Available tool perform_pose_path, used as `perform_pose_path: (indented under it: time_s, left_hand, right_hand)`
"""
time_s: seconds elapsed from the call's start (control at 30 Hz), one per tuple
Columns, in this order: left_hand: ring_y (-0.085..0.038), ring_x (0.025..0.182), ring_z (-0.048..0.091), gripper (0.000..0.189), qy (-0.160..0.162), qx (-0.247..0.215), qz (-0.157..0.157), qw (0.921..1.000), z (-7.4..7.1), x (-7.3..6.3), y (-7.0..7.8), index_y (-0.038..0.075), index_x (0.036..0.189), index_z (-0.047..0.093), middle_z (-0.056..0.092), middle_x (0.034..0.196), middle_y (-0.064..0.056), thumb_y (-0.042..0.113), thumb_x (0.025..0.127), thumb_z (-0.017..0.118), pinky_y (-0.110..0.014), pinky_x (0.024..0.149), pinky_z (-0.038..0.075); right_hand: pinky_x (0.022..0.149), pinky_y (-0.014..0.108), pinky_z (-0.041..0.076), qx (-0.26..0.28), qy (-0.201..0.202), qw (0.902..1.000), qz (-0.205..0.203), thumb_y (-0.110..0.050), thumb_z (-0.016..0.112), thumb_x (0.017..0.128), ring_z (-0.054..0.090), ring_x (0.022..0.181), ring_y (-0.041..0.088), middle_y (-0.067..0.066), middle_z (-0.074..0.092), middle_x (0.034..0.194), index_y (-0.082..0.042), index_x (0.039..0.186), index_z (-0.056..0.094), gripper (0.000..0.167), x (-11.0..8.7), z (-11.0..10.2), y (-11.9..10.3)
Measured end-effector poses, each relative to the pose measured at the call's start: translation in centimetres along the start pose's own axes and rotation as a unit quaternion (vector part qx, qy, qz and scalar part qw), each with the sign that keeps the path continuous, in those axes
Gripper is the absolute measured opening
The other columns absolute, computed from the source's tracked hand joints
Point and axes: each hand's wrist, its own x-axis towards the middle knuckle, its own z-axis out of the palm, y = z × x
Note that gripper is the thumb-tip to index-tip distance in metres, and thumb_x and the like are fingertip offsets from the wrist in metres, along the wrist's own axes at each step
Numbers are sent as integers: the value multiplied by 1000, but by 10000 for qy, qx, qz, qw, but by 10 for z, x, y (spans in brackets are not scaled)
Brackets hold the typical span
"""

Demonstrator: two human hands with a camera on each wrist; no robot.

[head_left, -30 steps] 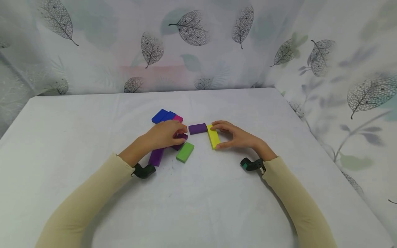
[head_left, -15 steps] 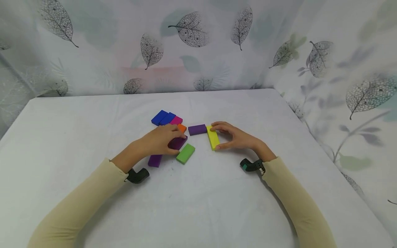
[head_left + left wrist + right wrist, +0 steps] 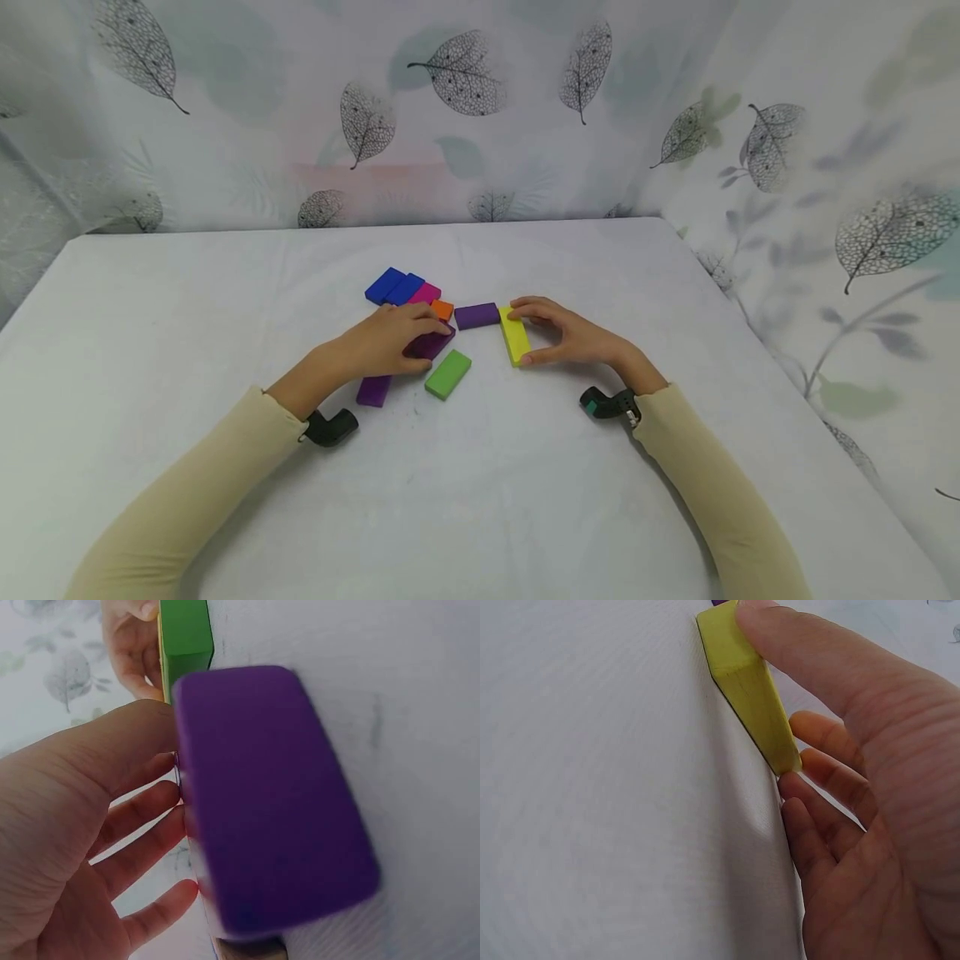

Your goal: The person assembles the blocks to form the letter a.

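Observation:
In the head view my left hand (image 3: 378, 342) spans a dark purple block (image 3: 431, 343), with the index finger at its far side and the thumb by its near side. Another purple block (image 3: 373, 391) lies below that palm; a purple block (image 3: 270, 802) fills the middle of the left wrist view, hiding the thumb tip. My right hand (image 3: 573, 333) holds a yellow block (image 3: 515, 336) lengthwise, thumb on the near end, fingertips at the far end. The yellow block (image 3: 754, 690) lies flat on the table in the right wrist view. A violet block (image 3: 477, 316) meets its far left corner.
A green block (image 3: 448, 374) lies between the hands, nearer the person. Behind the left hand are an orange block (image 3: 442, 311), a pink block (image 3: 425, 293) and two blue blocks (image 3: 385, 284), close together. All lie on a white-covered table (image 3: 480, 492) before a leaf-patterned curtain (image 3: 255, 108).
My left hand has shifted left and toward the person, its thumb and fingers spreading around the dark purple block. The orange block shows more now. The right hand stays on the yellow block.

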Motion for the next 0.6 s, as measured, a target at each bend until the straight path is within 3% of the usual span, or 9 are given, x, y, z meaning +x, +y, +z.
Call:
perform_pose_path:
  time_s: [0.6]
  left_hand:
    - [-25,120,54,48,137,29,-26,9999,3,4,-6,12,133,59,55,129,-10,24,88,72,-51,97,37]
  right_hand:
    - [117,44,24,53,-38,10000,21,-14,80,81,32,141,26,10,32,153,-7,139,50,66,0,0,-1]
